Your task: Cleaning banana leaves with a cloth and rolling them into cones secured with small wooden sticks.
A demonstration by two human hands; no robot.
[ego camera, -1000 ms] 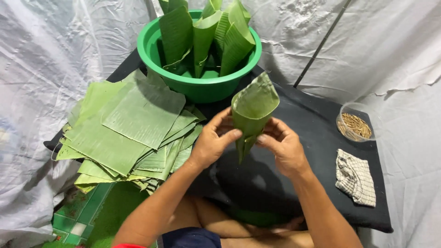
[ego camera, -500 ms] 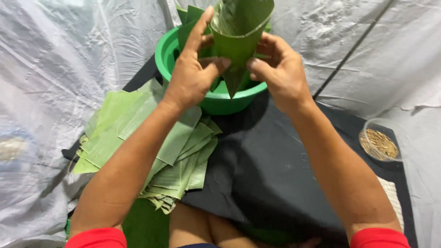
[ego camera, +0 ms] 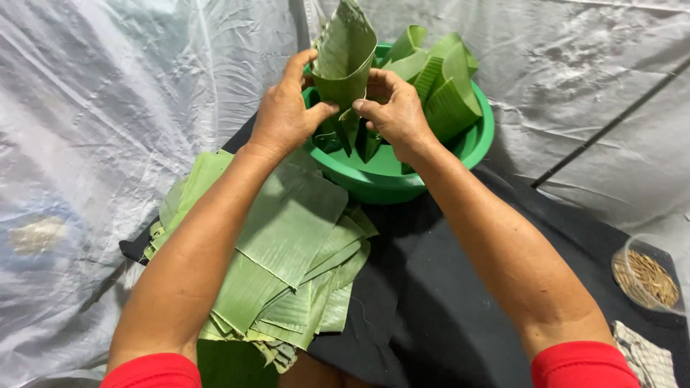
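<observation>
— Since a moment ago we've lowered the leaf cone (ego camera: 346, 61) to the far green basin (ego camera: 402, 179), over the black cloth (ego camera: 431, 302).
— Yes. The leaf stack (ego camera: 284, 251) lies near left. Our left hand (ego camera: 284, 115) and right hand (ego camera: 395, 111) pinch the cone, fingers closed on it.

Leaf cones (ego camera: 438, 86) in basin (ego camera: 402, 183); cut leaf stack (ego camera: 287, 251) left; small bowl (ego camera: 645, 276) right.
</observation>
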